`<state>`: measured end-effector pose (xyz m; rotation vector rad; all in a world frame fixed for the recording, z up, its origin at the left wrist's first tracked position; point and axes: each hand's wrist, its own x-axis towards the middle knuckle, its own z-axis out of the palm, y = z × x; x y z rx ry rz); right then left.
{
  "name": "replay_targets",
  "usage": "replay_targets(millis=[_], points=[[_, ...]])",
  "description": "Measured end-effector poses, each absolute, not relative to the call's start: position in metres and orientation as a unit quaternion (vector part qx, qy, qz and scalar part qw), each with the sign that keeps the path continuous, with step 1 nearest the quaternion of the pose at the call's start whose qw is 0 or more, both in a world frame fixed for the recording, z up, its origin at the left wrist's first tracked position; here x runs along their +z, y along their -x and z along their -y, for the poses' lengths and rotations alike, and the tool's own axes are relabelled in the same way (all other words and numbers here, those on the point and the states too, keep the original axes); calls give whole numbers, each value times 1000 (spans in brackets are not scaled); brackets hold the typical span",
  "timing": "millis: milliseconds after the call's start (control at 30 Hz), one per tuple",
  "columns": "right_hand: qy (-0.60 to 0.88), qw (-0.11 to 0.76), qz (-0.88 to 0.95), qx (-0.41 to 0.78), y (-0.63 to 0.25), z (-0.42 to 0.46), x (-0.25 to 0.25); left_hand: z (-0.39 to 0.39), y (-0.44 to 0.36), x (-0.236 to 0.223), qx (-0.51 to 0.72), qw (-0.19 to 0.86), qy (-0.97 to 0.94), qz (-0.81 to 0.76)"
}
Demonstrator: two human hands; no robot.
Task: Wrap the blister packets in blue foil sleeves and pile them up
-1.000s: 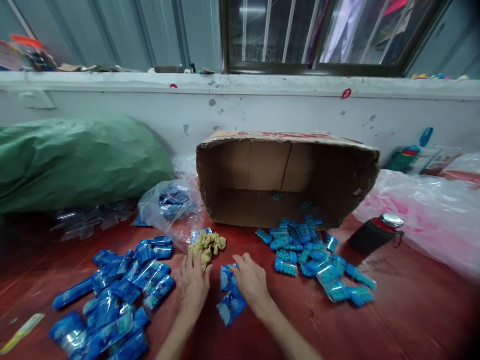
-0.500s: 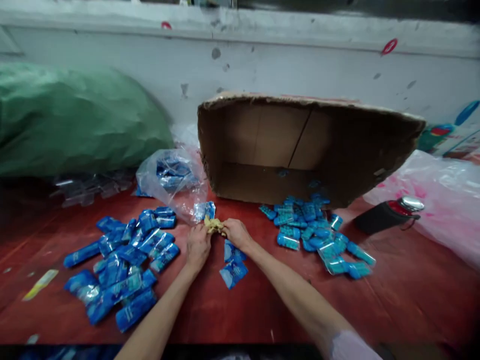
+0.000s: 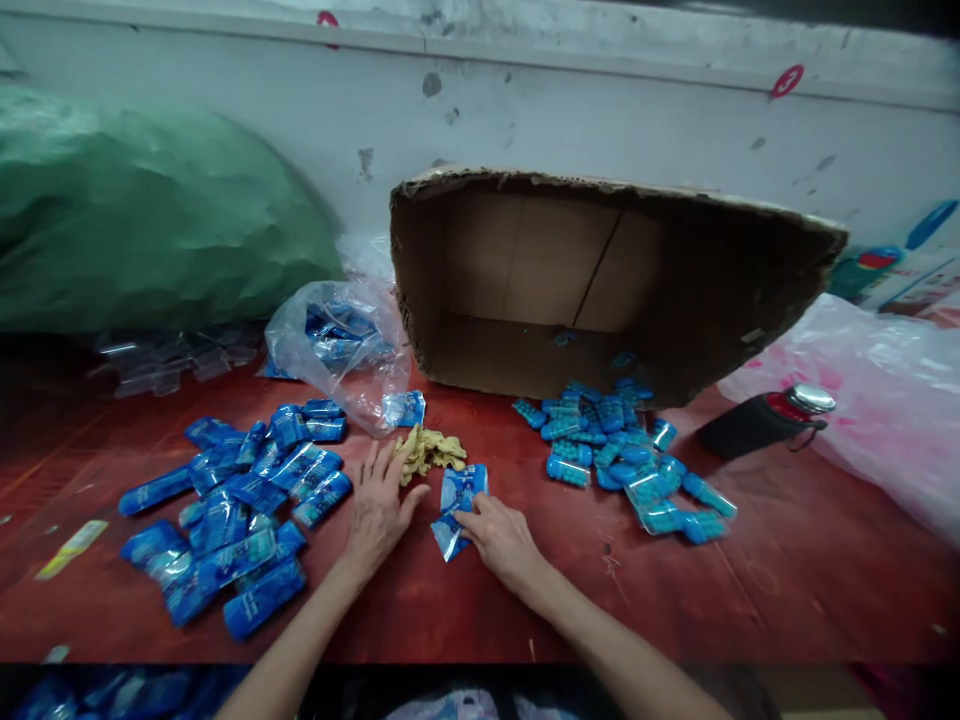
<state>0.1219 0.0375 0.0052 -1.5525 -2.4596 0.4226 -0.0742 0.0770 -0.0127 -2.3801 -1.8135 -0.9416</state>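
My left hand (image 3: 379, 505) rests over the red table with its fingers spread, and its fingertips touch the edge of a crumpled pale-yellow heap (image 3: 431, 452) whose kind I cannot make out. Two flat blue packets (image 3: 463, 486) lie overlapping just in front of that heap. My right hand (image 3: 501, 537) has its fingers closed at the lower packet (image 3: 448, 537), pinching its right side. Off to the left spreads a pile of filled blue packets (image 3: 247, 500). On the right lies a heap of small clear-and-blue capsule-shaped containers (image 3: 622, 450).
A large cardboard box (image 3: 525, 260) lies on its side behind the hands. A clear bag of blue packets (image 3: 341, 340) stands left of it. A dark bottle (image 3: 750, 425), pink-white plastic (image 3: 877, 400) and a green sack (image 3: 157, 215) flank the table (image 3: 600, 610).
Both hands have let go of the yellow heap, which lies looser on the table. My right hand has come down and nearer onto the blue packets; my left hand has opened.
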Motion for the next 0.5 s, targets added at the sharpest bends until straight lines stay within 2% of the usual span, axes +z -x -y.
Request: replay_targets(millis=[67,133,233,333,433,500], points=[[542,115,825,114,-118,-30,-5,-54,64,-10,-360,-36,712,602],[555,138,814,96,-112,-27,-8,-32,51,-8,-413,-119,649,628],[575,193,789,97,-106,-21,1,-11,31,-4,-463,-334,462,678],[590,266,755,109,-104,-10,18,-6,18,0,-453,-532,322,639],[590,346,712,158,-105,-2,27,-10,14,5,-462,-586,296,596],[597,414,640,250,-107,-3,26,-13,14,7,-466,-592,291,589]])
